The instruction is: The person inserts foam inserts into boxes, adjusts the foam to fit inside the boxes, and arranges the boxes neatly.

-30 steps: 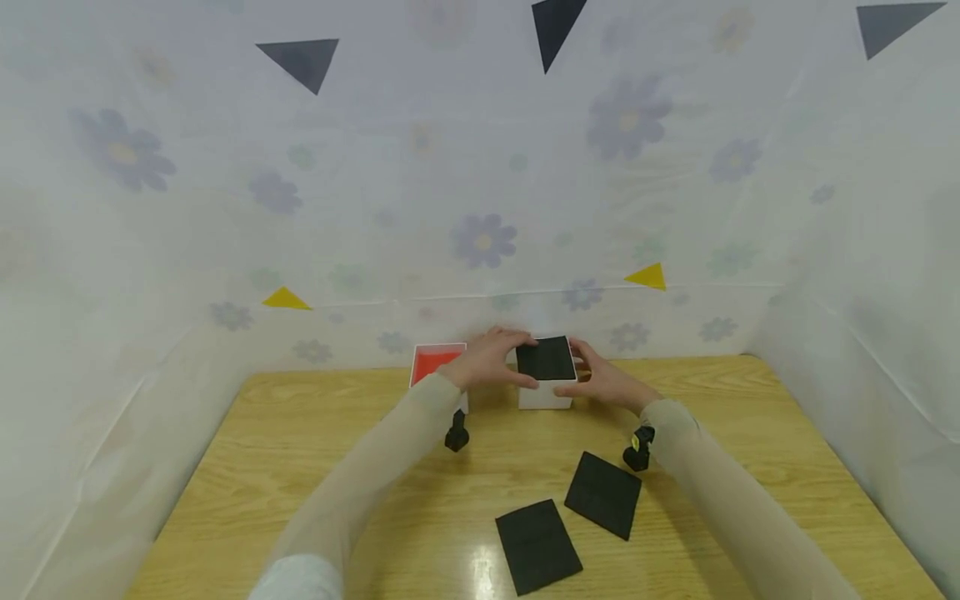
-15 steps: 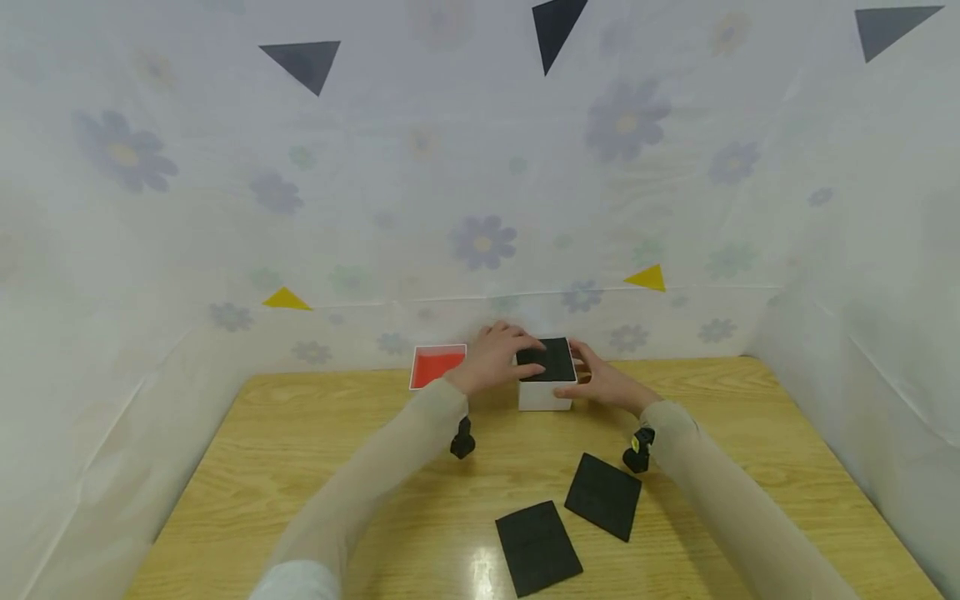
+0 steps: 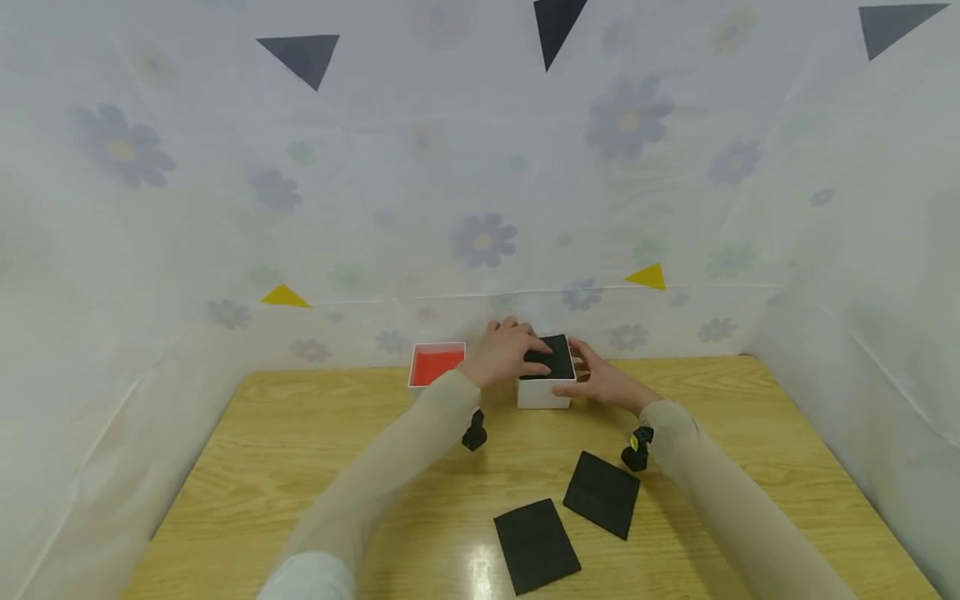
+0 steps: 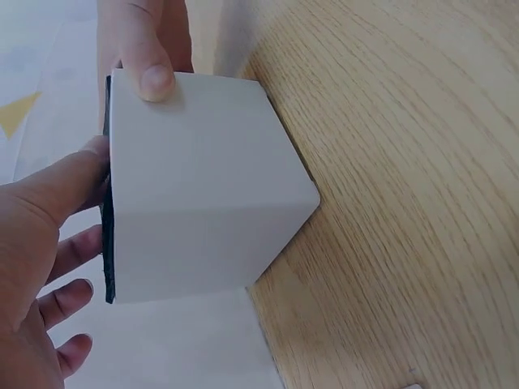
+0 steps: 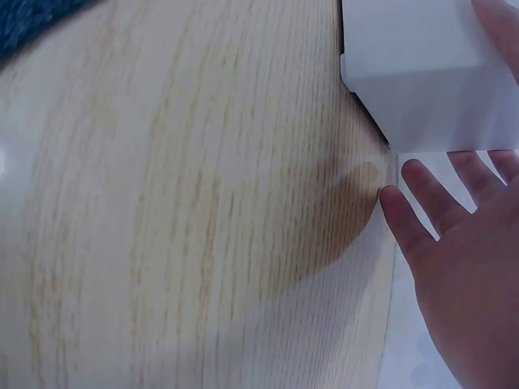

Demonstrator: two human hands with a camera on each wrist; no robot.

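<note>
The place looks like a staged recording booth rather than a lived-in room: a wood-grain tabletop (image 3: 315, 467) is walled on three sides by pale sheeting printed with faded flowers (image 3: 483, 240), and black triangle markers (image 3: 300, 57) and yellow triangle markers (image 3: 649, 277) are stuck to that sheeting.

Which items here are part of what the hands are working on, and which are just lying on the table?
In hand:
- white box, steadied by right hand
- black sheet on its top, pressed by left hand

Lying about:
- two black sheets on the near table
- red-lined box
</note>
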